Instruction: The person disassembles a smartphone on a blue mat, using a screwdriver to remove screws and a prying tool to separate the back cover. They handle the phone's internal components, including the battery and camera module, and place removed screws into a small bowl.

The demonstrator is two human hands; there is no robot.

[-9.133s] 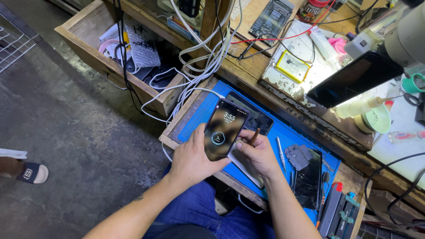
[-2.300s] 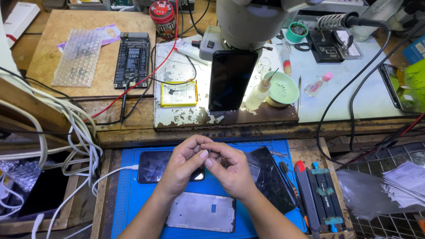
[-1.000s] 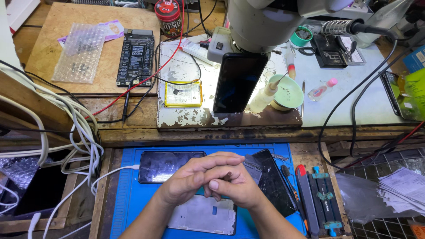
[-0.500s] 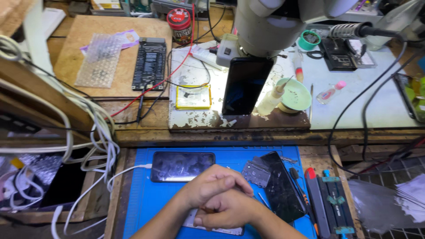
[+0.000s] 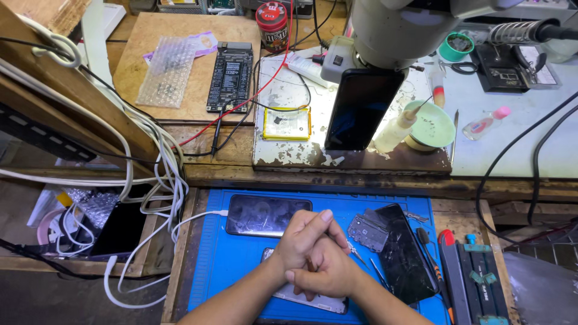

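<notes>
Left hand [image 5: 304, 238] and right hand [image 5: 325, 274] clasped together, fingers curled shut, a thin dark object between them, kind not discernible. Positioned over grey phone panel [image 5: 313, 301] on blue mat [image 5: 235, 259], just below dark phone [image 5: 265, 215] with white cable plugged in. Green dish [image 5: 433, 125] on upper bench, contents not discernible.

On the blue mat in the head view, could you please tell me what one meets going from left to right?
White cable → phone lying flat → clasped hands, left hand over right hand → grey phone frame part → cracked black phone → red-tipped screwdriver.
</notes>
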